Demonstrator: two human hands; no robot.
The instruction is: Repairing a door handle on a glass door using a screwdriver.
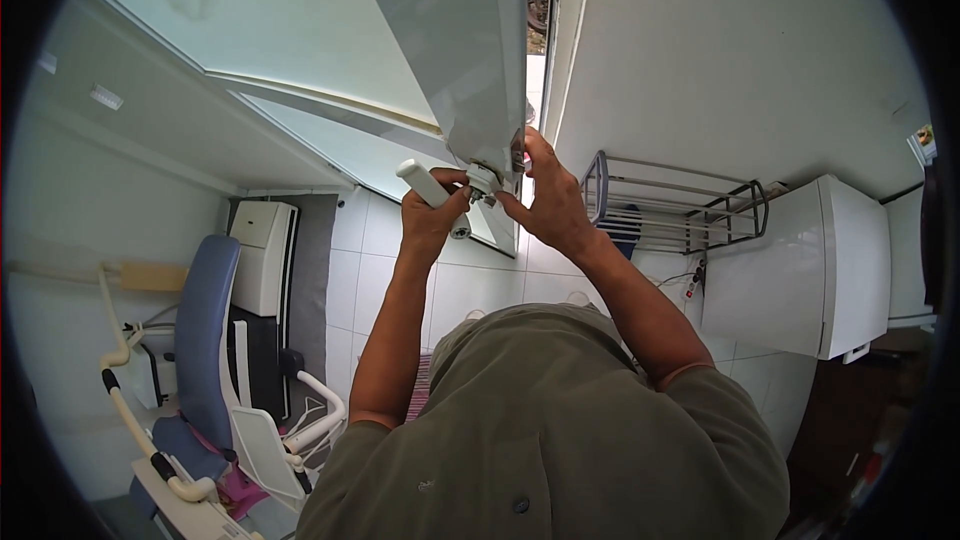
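A white door (480, 50) stands partly open in front of me, with a round white handle base (484, 178) and metal parts showing on its near face. My left hand (432, 220) is closed around a loose-looking white lever handle (418, 180), slanted across the palm. Its thumb and forefinger pinch close to the metal parts of the base. Around the door's edge, beside the metal latch plate (518, 152), wraps my right hand (556, 204). The right thumb points at the base, while the fingers reach the far face, where their tips are partly hidden.
To the right, a grey metal rack (680, 200) hangs by the wall near a small white fridge (770, 270). A blue padded chair (208, 340) with white tubular arms stands at the left, beside a white and black machine (265, 260). White tiles (480, 290) cover the floor.
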